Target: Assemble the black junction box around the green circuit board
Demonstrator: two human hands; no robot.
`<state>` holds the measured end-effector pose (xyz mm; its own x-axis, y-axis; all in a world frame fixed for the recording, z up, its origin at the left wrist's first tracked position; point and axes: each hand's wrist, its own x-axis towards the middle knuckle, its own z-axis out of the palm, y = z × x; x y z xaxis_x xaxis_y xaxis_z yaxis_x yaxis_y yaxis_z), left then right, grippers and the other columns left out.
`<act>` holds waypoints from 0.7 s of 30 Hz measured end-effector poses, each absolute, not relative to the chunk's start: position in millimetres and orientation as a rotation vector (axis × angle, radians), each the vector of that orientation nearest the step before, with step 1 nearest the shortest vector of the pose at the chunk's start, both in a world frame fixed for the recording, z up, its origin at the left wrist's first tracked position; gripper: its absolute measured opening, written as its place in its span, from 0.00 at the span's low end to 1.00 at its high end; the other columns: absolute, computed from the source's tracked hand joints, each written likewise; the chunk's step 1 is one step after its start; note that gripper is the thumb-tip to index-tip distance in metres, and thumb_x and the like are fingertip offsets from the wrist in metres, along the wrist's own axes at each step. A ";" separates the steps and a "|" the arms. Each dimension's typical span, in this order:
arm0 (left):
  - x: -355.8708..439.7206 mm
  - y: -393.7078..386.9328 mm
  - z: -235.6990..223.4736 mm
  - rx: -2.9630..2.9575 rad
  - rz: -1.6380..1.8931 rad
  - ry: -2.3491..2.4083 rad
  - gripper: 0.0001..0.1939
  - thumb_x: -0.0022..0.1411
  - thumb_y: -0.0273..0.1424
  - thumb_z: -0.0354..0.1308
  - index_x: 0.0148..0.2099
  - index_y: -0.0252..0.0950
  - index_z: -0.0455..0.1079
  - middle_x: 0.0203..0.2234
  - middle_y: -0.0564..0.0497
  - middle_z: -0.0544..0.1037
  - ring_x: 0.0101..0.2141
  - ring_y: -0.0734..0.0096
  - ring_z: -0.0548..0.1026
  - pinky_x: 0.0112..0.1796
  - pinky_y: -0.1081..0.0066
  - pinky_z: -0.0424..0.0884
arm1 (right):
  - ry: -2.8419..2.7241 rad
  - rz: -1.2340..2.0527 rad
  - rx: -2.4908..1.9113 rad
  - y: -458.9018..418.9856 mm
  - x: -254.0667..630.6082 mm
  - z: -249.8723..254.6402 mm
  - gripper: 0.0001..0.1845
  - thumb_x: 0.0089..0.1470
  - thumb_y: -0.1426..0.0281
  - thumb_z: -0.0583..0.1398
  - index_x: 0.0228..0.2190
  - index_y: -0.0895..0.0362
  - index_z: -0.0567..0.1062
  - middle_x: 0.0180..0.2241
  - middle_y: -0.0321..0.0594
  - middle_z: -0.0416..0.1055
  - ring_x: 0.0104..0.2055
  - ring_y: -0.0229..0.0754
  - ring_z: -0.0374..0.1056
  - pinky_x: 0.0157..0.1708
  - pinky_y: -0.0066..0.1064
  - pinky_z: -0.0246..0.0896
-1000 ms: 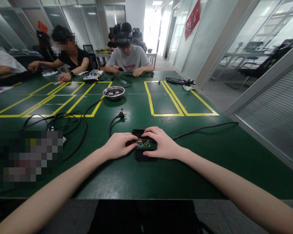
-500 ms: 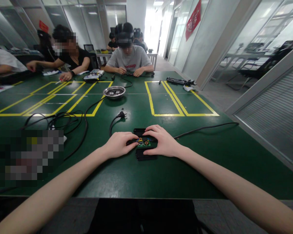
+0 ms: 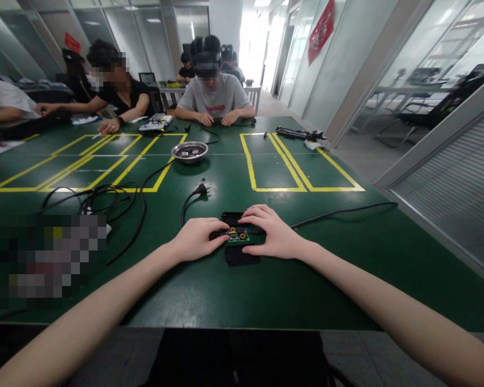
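- Far left, table (image 3: 177, 306) edge: pixelated item (image 3: 52, 258), can't tell what it is.
- Just behind it: tangle of black cables (image 3: 92, 201), one strand running up toward the bowl.
- Across the table: person in black (image 3: 127, 102), arm stretched out, one hand near a thin white item.
- Metal bowl (image 3: 190, 160), small shiny parts inside, by the right side of the left taped outline.
- Left hand (image 3: 197, 238): thumb and fingers pinched on a short black piece (image 3: 216, 235) at the board's left end.
- Plug (image 3: 203, 189) lies beyond that hand, pins pointing right, its cord curving back toward the hand.
- Opposite: person in grey (image 3: 213, 97), both hands at a small dark item.
- Green circuit board (image 3: 237, 238), two copper coils up, sits between two black shell halves: upper half (image 3: 230, 216) on the far side, lower half (image 3: 240, 257) on the near side.
- Right hand (image 3: 276, 235): spread in a C around the board's right end, fingers by the upper half, thumb at the lower half.
- Far right side: folded black tripod (image 3: 298, 133); nearer, black cord (image 3: 342, 213) trailing right from behind the right hand.
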<state>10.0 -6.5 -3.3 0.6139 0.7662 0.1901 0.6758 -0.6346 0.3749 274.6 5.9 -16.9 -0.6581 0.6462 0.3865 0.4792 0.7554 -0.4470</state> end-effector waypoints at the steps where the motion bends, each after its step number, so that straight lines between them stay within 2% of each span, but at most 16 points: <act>1: 10.3 -6.8 -2.9 2.574 0.482 1.181 0.12 0.70 0.35 0.59 0.50 0.38 0.79 0.42 0.49 0.86 0.40 0.64 0.83 0.42 0.70 0.75 | -2.419 0.415 -0.845 6.3 274.3 -17.2 0.32 0.48 0.57 0.74 0.53 0.52 0.77 0.52 0.49 0.74 0.59 0.58 0.65 0.60 0.58 0.62; 7: 11.5 -6.0 -1.8 2.585 0.447 1.187 0.13 0.71 0.35 0.58 0.52 0.38 0.79 0.43 0.48 0.85 0.42 0.63 0.83 0.44 0.69 0.75 | -2.429 0.422 -0.827 8.9 272.4 -18.4 0.30 0.48 0.57 0.74 0.51 0.54 0.78 0.54 0.50 0.73 0.60 0.58 0.65 0.61 0.57 0.63; 21: 12.3 -5.1 -2.9 2.599 0.472 1.174 0.14 0.71 0.36 0.57 0.52 0.39 0.79 0.43 0.48 0.85 0.41 0.63 0.83 0.44 0.69 0.76 | -2.441 0.462 -0.805 13.0 273.6 -20.3 0.32 0.48 0.57 0.74 0.53 0.52 0.77 0.57 0.51 0.71 0.64 0.59 0.65 0.63 0.58 0.61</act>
<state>12.3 -5.1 -2.9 0.6227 0.7595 0.1883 0.6785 -0.6439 0.3536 273.6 13.0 -20.3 -0.6858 0.6263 0.3707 0.4477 0.7646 -0.4637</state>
